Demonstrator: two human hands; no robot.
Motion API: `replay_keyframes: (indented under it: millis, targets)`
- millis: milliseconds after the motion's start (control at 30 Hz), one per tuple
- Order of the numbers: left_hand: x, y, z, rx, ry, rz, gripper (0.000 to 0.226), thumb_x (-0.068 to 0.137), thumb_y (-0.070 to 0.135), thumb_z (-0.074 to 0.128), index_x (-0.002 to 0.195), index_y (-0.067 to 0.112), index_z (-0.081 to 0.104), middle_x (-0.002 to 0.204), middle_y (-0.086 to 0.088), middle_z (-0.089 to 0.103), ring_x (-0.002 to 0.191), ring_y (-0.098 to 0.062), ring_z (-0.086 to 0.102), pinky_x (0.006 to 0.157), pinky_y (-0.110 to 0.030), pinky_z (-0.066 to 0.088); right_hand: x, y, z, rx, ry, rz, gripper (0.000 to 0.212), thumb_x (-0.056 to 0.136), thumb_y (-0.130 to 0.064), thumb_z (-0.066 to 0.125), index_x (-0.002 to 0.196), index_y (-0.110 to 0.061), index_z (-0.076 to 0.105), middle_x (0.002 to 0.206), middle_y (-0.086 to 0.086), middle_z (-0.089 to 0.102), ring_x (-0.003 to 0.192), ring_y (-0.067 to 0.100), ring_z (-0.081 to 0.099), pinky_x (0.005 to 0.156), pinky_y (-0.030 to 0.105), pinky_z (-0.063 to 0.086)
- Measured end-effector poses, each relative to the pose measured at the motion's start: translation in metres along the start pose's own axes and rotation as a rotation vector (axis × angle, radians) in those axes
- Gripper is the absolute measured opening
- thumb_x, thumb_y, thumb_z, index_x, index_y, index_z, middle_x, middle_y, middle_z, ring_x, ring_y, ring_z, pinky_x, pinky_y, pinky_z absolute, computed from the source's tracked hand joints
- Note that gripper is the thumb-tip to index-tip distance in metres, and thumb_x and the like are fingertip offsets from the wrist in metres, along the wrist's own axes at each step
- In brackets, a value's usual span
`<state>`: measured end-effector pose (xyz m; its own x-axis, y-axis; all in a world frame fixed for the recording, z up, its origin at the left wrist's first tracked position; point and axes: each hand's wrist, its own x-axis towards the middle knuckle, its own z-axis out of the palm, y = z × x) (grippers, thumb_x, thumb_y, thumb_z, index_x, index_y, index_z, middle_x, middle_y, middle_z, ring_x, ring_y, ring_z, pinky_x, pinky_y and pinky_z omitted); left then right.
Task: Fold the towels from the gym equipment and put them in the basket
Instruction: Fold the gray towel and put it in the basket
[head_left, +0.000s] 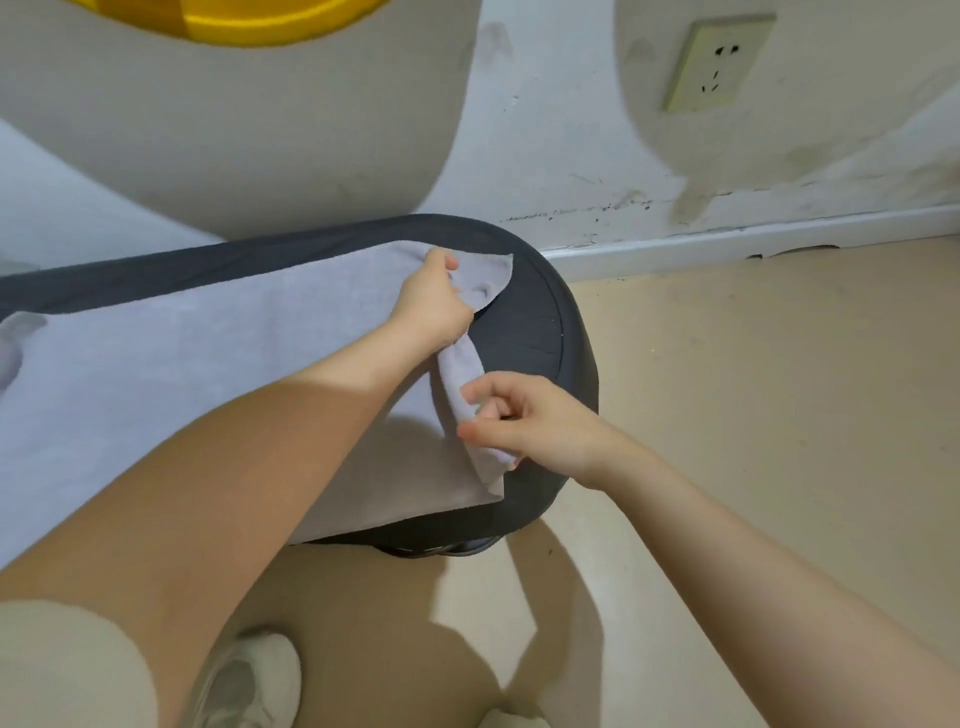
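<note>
A pale grey towel (171, 364) lies spread over a dark padded gym bench (524, 332) that runs from the left edge to a rounded right end. My left hand (431, 301) grips the towel's far right corner, bunching the cloth. My right hand (524, 421) pinches the near right edge, where the cloth is lifted into a narrow fold. My left forearm crosses over the towel and hides part of it. No basket is in view.
A white wall with a baseboard (727, 244) runs behind the bench, with a power socket (719, 62) on it. Beige floor (779, 415) spreads to the right. My white shoe (254, 680) stands below the bench's near edge. A yellow shape (249, 21) shows at the top.
</note>
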<state>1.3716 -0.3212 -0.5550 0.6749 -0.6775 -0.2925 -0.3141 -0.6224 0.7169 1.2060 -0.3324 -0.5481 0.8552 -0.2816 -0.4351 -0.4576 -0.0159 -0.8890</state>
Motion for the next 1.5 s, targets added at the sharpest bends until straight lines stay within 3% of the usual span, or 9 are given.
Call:
replay_keyframes:
  millis: [133, 300, 433, 533, 767, 967, 1233, 1367, 1500]
  targets:
    - [-0.022, -0.031, -0.030, -0.016, 0.037, -0.046, 0.062, 0.082, 0.011, 0.061, 0.137, 0.011, 0.031, 0.103, -0.004, 0.050, 0.091, -0.016, 0.050, 0.074, -0.023, 0.036, 0.042, -0.017, 0.000, -0.253, 0.257, -0.048, 0.019, 0.093, -0.026, 0.050, 0.091, -0.011, 0.060, 0.081, 0.006, 0.066, 0.069, 0.019, 0.061, 0.064, 0.030, 0.050]
    - [-0.058, -0.055, -0.020, 0.131, 0.018, -0.136, 0.064, 0.078, 0.029, 0.072, 0.127, 0.008, 0.037, 0.101, -0.005, 0.049, 0.096, -0.023, 0.053, 0.076, -0.029, 0.042, 0.090, -0.031, 0.000, -0.506, 0.327, -0.151, 0.048, 0.091, -0.010, 0.043, 0.137, -0.021, 0.033, 0.096, 0.007, 0.059, 0.087, 0.026, 0.056, 0.072, 0.036, 0.045]
    - [-0.072, -0.069, -0.020, 0.221, 0.022, -0.124, 0.017, 0.083, 0.018, 0.060, 0.089, 0.007, 0.048, 0.082, -0.005, 0.055, 0.077, -0.026, 0.052, 0.065, -0.030, 0.043, 0.107, -0.046, -0.005, -1.029, 0.313, -0.100, 0.063, 0.089, -0.004, 0.042, 0.144, -0.027, 0.021, 0.099, 0.010, 0.049, 0.081, 0.031, 0.049, 0.063, 0.035, 0.037]
    - [-0.077, -0.069, -0.031, 0.101, -0.029, -0.082, 0.035, 0.085, 0.009, 0.052, 0.059, 0.015, 0.030, 0.057, 0.002, 0.034, 0.055, -0.015, 0.034, 0.046, -0.016, 0.025, 0.117, -0.054, -0.012, -1.173, 0.312, -0.062, 0.036, 0.092, -0.003, 0.041, 0.126, -0.013, 0.046, 0.101, 0.015, 0.057, 0.079, 0.032, 0.052, 0.062, 0.034, 0.039]
    - [-0.096, -0.079, -0.081, -0.376, 0.011, -0.174, 0.037, 0.094, 0.014, 0.039, 0.059, 0.022, 0.033, 0.053, 0.006, 0.028, 0.036, -0.004, 0.027, 0.033, -0.013, 0.020, 0.136, -0.098, 0.011, -0.964, 0.532, -0.376, 0.030, 0.090, -0.004, 0.039, 0.113, -0.006, 0.057, 0.121, 0.015, 0.051, 0.100, 0.036, 0.052, 0.068, 0.039, 0.042]
    - [-0.126, -0.129, -0.146, -0.461, 0.069, -0.129, 0.019, 0.095, 0.023, 0.045, 0.078, 0.017, 0.051, 0.068, 0.005, 0.054, 0.061, -0.008, 0.049, 0.056, -0.015, 0.039, 0.171, -0.154, 0.096, -0.810, 0.482, -0.510, 0.037, 0.088, 0.001, 0.037, 0.114, -0.008, 0.062, 0.123, 0.013, 0.055, 0.111, 0.030, 0.051, 0.085, 0.040, 0.045]
    - [-0.168, -0.220, -0.216, -0.352, 0.232, -0.111, 0.036, 0.098, 0.023, 0.041, 0.091, -0.011, 0.051, 0.077, -0.011, 0.048, 0.072, -0.015, 0.044, 0.068, -0.029, 0.034, 0.220, -0.186, 0.237, -0.408, 0.331, -0.363, 0.035, 0.086, -0.022, 0.050, 0.079, 0.008, 0.065, 0.081, 0.023, 0.069, 0.080, 0.033, 0.065, 0.074, 0.037, 0.052]
    - [-0.174, -0.265, -0.243, -0.115, 0.304, -0.131, 0.034, 0.097, 0.023, 0.043, 0.066, 0.009, 0.038, 0.058, -0.003, 0.036, 0.055, -0.013, 0.036, 0.051, -0.015, 0.030, 0.244, -0.183, 0.289, -0.544, 0.335, -0.343, 0.033, 0.084, 0.000, 0.046, 0.109, -0.007, 0.065, 0.113, 0.014, 0.067, 0.109, 0.027, 0.059, 0.091, 0.026, 0.043]
    - [-0.179, -0.307, -0.255, -0.014, 0.378, -0.140, 0.017, 0.094, 0.028, 0.049, 0.085, 0.014, 0.049, 0.054, 0.004, 0.042, 0.055, -0.005, 0.043, 0.053, -0.019, 0.033, 0.264, -0.176, 0.324, -0.595, 0.338, -0.275, 0.048, 0.085, 0.000, 0.045, 0.132, -0.008, 0.049, 0.134, 0.014, 0.050, 0.125, 0.027, 0.046, 0.100, 0.028, 0.035]
